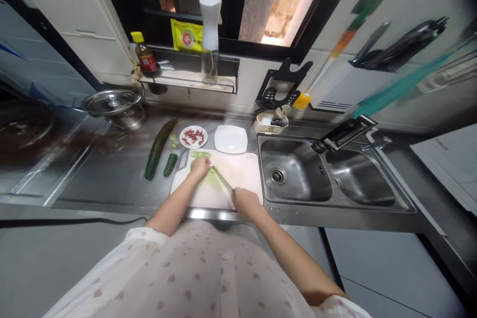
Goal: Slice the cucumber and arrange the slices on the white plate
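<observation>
A white cutting board [242, 171] lies on the steel counter in front of me. My left hand [199, 166] is curled over a piece of cucumber on the board, mostly hiding it. My right hand [244, 201] grips the handle of a knife [222, 180], whose blade angles up-left toward my left hand. A row of cucumber slices [200, 154] sits at the board's far edge. A whole cucumber [159, 147] and a short cucumber piece [170, 164] lie on the counter left of the board.
Behind the board stand a small plate of chopped red pieces [193, 136] and an empty white square plate [231, 138]. A double steel sink [328, 179] lies to the right, a steel pot [114, 105] at the back left. Bottles stand on a wall shelf [188, 82].
</observation>
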